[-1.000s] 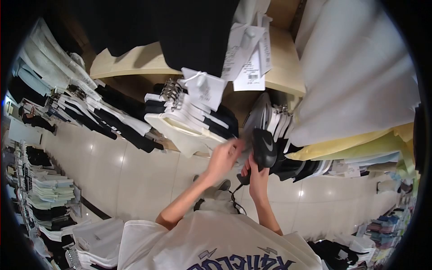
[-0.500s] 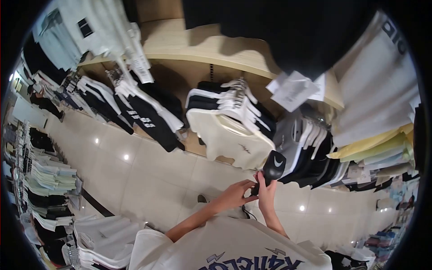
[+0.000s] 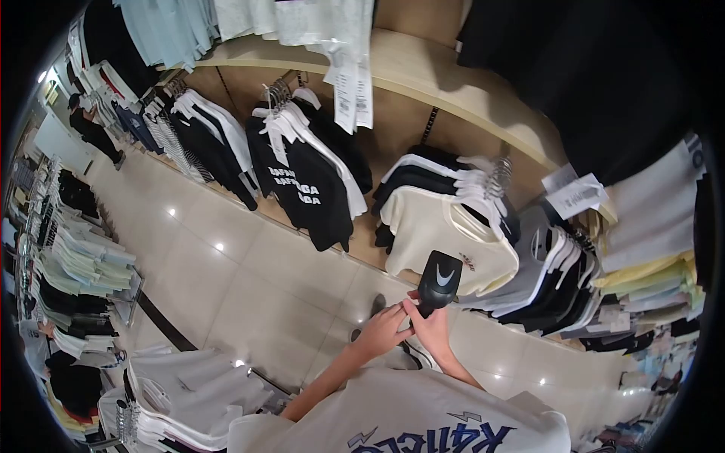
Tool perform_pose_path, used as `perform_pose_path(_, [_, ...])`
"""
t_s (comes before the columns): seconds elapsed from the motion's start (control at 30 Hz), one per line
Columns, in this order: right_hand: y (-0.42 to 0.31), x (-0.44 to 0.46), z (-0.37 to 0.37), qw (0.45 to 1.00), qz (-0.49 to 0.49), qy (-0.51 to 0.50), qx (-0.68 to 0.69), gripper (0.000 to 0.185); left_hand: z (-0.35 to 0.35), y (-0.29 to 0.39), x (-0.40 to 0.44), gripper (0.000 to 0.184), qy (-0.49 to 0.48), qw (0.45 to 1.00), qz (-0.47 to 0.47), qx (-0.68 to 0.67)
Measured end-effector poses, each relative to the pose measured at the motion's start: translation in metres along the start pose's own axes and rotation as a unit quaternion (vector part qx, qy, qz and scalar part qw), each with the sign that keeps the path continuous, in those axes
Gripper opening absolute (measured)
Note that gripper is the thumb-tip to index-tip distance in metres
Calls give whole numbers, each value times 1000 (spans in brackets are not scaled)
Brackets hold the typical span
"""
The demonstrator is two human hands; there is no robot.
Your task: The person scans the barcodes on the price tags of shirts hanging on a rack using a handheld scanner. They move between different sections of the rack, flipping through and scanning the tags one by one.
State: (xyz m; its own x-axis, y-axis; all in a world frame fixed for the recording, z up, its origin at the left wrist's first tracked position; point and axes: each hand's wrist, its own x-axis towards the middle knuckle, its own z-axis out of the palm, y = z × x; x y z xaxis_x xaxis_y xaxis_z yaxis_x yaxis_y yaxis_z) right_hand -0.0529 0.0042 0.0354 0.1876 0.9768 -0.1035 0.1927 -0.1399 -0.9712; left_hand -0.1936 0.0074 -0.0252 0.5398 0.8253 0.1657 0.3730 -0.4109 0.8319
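A black barcode scanner with a pale curved mark on its head points away from me, over the floor in front of a cream T-shirt. My right hand is wrapped round its handle. Coming in from the left, my left hand is closed against the lower handle and the right hand's fingers; the handle's end is hidden between them. The cream T-shirt hangs at the front of a row of black and white tops on a low rail.
Black printed tops hang further left under a wooden shelf. A tag dangles at the right. White tops hang at lower left, beside the tiled floor. A person in dark clothes stands far left.
My view has turned left, so the racks sit further right in it. Both hands and the scanner have shifted slightly left, and the left hand is now closer against the right.
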Motion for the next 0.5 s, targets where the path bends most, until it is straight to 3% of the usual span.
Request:
perform_pose_path(0.2, [2, 42, 46, 997, 2, -59, 58, 19, -55, -12, 10, 54, 45, 998, -31, 11])
perform_pose_path(0.27, [-1, 61, 64, 991, -4, -35, 127, 17, -81, -26, 21, 46, 48, 998, -25, 34])
perform_pose_path(0.37, [-4, 96, 82, 995, -25, -23, 96, 14, -133, -54, 40, 41, 54, 996, -62, 29])
perform_pose_path(0.43, [-22, 117, 93, 995, 8, -32, 97, 12, -177, -60, 58, 32, 84, 994, -68, 23])
perform_pose_path(0.5, [-32, 132, 104, 987, -27, 13, 157, 10, -212, -72, 77, 26, 145, 984, -87, -48])
